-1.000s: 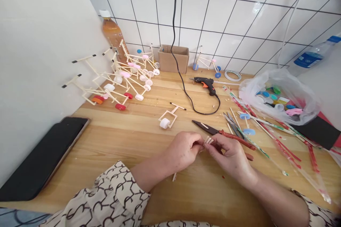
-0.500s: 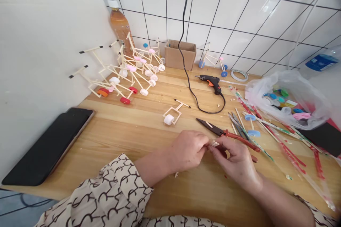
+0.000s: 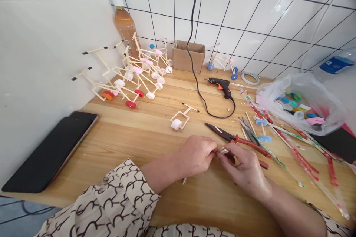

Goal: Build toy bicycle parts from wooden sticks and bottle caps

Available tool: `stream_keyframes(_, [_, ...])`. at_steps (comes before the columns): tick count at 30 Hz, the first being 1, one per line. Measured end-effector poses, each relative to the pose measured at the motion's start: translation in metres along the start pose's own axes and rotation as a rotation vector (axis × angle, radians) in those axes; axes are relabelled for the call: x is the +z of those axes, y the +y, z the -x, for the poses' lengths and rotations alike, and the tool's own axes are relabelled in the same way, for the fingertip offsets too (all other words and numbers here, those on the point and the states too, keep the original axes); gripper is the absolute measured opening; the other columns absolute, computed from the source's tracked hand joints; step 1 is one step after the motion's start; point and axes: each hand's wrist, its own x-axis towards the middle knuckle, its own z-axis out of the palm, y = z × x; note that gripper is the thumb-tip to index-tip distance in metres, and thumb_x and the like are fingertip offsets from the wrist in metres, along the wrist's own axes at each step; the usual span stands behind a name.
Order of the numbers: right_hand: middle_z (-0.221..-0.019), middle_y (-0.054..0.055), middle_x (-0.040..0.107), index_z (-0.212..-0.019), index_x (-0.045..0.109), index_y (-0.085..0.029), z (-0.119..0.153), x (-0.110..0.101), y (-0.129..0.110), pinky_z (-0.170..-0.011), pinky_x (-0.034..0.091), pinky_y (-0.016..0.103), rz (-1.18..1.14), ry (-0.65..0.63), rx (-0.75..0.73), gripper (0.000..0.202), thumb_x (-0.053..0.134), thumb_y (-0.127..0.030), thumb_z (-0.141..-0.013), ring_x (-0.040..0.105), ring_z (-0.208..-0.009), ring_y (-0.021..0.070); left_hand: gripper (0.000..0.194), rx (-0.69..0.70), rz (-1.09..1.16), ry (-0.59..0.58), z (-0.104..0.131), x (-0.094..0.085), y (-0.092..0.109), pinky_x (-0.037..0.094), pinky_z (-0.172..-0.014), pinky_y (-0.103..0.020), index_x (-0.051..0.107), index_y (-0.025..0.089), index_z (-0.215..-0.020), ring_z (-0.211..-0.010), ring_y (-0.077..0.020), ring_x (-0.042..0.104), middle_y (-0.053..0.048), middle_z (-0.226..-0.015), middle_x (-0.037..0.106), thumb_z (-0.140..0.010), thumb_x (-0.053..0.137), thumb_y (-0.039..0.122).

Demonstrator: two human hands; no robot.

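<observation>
My left hand [image 3: 197, 156] and my right hand [image 3: 243, 166] meet over the front of the table, fingers pinched together. Short pale wooden sticks [image 3: 223, 150] show between the fingertips, gripped by both hands; how many is hard to make out. Just behind the hands lie red-handled pliers [image 3: 246, 142], with a bit of stick across the dark jaws. Farther back sits a small stick frame [image 3: 180, 116] with a white bottle-cap wheel and a black-tipped crossbar. Another stick end [image 3: 184, 180] pokes out below my left wrist.
Stick tricycles with cap wheels [image 3: 136, 70] crowd the back left by a bottle [image 3: 125, 26]. A glue gun [image 3: 221, 86] and its cord lie mid-back. Scissors [image 3: 249, 129], a blue-wheeled axle [image 3: 263, 131] and a bag of caps [image 3: 300, 103] are right. A phone [image 3: 50, 152] lies left.
Both hands stay nearly in place, with the fingertips shifting slightly around the sticks. Nothing else on the table has visibly moved.
</observation>
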Motion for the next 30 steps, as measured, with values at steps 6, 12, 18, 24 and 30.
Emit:
stream_keyframes(6, [-0.050,-0.005,0.046,-0.067,0.051,-0.018,0.0008,0.0004,0.0016,-0.044,0.033,0.019,-0.021,0.029,-0.001,0.016,0.049,-0.014,-0.082,0.041,-0.044,0.0076,0.011,0.000,0.022,0.003,0.0005,0.0013,-0.0006,0.043,-0.063,-0.023,0.060,0.014,-0.070,-0.068,-0.0157,0.060,-0.004,-0.072,0.066,-0.079,0.054,0.012])
stream_keyframes(12, [-0.050,-0.006,0.046,-0.067,0.052,-0.018,-0.0008,0.0008,0.0006,-0.044,0.033,0.018,-0.041,0.033,0.009,0.015,0.049,-0.014,-0.081,0.041,-0.044,0.0074,0.012,-0.016,0.042,-0.001,-0.0001,0.0010,-0.0009,0.043,-0.063,-0.022,0.061,0.015,-0.070,-0.067,-0.0152,0.059,-0.003,-0.071,0.066,-0.079,0.055,0.011])
stream_keyframes(18, [-0.050,-0.006,0.046,-0.066,0.050,-0.019,0.0004,0.0011,0.0008,-0.043,0.031,0.019,-0.060,0.022,0.034,0.015,0.051,-0.014,-0.080,0.041,-0.043,0.0074,0.013,-0.002,0.051,0.006,-0.0002,0.0021,-0.0022,0.042,-0.061,-0.022,0.061,0.014,-0.068,-0.065,-0.0147,0.059,-0.003,-0.069,0.065,-0.078,0.054,0.009])
stream_keyframes(24, [-0.050,-0.005,0.046,-0.062,0.047,-0.019,0.0002,0.0017,0.0006,-0.043,0.032,0.019,-0.083,-0.002,0.042,0.019,0.049,-0.014,-0.080,0.042,-0.044,0.0076,0.013,-0.020,0.058,-0.029,-0.0005,0.0024,-0.0029,0.043,-0.062,-0.023,0.062,0.015,-0.068,-0.067,-0.0153,0.059,-0.003,-0.071,0.066,-0.078,0.054,0.010])
stream_keyframes(30, [-0.052,-0.003,0.053,-0.064,0.050,-0.018,0.0007,0.0018,0.0014,-0.044,0.035,0.019,-0.202,-0.050,0.180,0.016,0.049,-0.019,-0.081,0.045,-0.046,0.0090,0.015,-0.060,0.124,-0.027,-0.0008,0.0021,-0.0005,0.041,-0.061,-0.022,0.061,0.015,-0.066,-0.065,-0.0139,0.057,-0.002,-0.069,0.064,-0.077,0.054,0.010])
